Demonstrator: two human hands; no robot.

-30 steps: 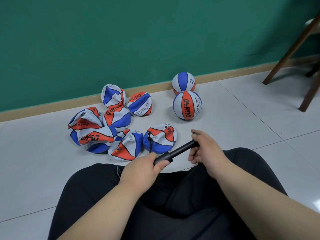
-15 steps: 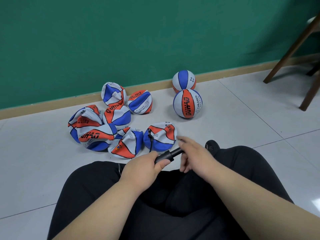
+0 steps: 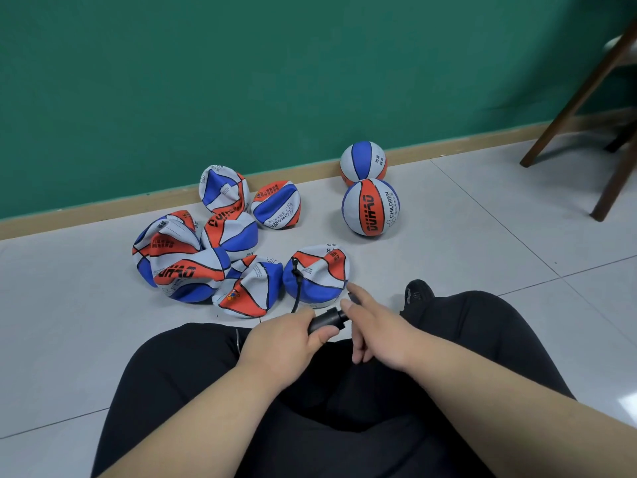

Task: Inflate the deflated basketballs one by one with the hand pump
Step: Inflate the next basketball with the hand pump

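Nearest, legs: black trousers (image 3: 344, 408), knees apart, on the grey tile floor (image 3: 51, 322); a black shoe (image 3: 417, 291) shows just past the right knee.
Left hand (image 3: 279, 343): curled round the barrel of the black pump (image 3: 325, 320), over the lap.
Right hand (image 3: 375, 326): laid over the pump's right end, fingers loose and mostly straight; the handle is hidden beneath it.
Hose (image 3: 297, 288): thin and black, rising from behind the left hand to the left side of the near flat ball (image 3: 320, 274).
Flat balls (image 3: 186, 270): six more, blue, white and orange, heaped left of that one and touching each other.
Round balls: two, right of the heap; one (image 3: 370, 207) reads DUHAO CHILDREN, the other (image 3: 363, 163) sits just behind it against the skirting (image 3: 103, 208).
Far: green wall (image 3: 241, 81); brown chair legs (image 3: 579, 94) at the right.
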